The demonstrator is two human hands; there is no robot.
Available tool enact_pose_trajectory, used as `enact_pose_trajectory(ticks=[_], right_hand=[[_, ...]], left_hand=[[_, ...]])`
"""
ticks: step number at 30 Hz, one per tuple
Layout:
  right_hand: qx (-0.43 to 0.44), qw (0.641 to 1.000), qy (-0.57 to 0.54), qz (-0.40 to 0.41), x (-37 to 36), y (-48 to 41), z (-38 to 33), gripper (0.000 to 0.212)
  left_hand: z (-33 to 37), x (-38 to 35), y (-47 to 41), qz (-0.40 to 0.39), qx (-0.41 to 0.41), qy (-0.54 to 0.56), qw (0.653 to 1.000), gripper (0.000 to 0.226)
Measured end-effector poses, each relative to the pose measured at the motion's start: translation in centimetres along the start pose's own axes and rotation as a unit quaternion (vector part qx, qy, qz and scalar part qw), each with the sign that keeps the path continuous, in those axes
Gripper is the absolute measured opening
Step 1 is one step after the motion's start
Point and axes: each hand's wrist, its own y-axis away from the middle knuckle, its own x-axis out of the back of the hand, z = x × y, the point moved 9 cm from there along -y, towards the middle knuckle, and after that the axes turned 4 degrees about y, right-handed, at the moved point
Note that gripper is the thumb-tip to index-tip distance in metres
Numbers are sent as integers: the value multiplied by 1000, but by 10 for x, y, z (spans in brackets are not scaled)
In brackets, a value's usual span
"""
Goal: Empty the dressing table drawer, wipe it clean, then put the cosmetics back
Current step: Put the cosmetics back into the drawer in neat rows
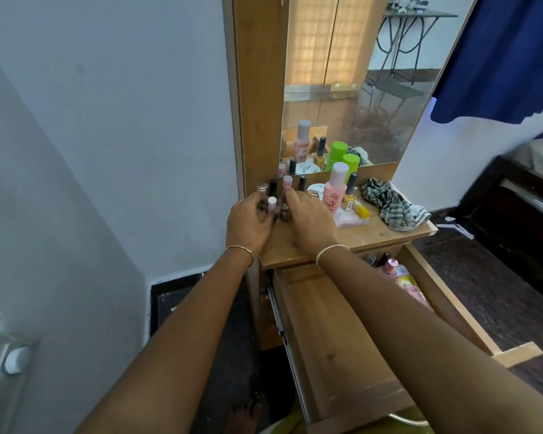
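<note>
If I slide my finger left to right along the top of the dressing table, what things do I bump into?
Left hand → right hand → pink bottle → yellow nail polish bottle → checked cloth.

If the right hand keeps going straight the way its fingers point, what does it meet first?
Probably the pink-capped small bottle just beyond the right hand, with the mirror frame behind it; depth between them is unclear.
</note>
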Motion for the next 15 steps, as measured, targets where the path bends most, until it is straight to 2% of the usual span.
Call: enact_pose_trajectory(ticks=[4, 8, 15], right_hand=[[-31, 995, -93, 19, 12, 10, 9, 39], [-63, 976, -195, 73, 37, 41, 22, 35], [-131, 964, -224, 61, 39, 114, 83, 32]], left_hand=[[6, 5, 10, -7, 8, 36, 999, 25], [17, 9, 20, -5, 9, 74, 997, 24], [57, -15, 48, -49, -14, 151, 987, 28]])
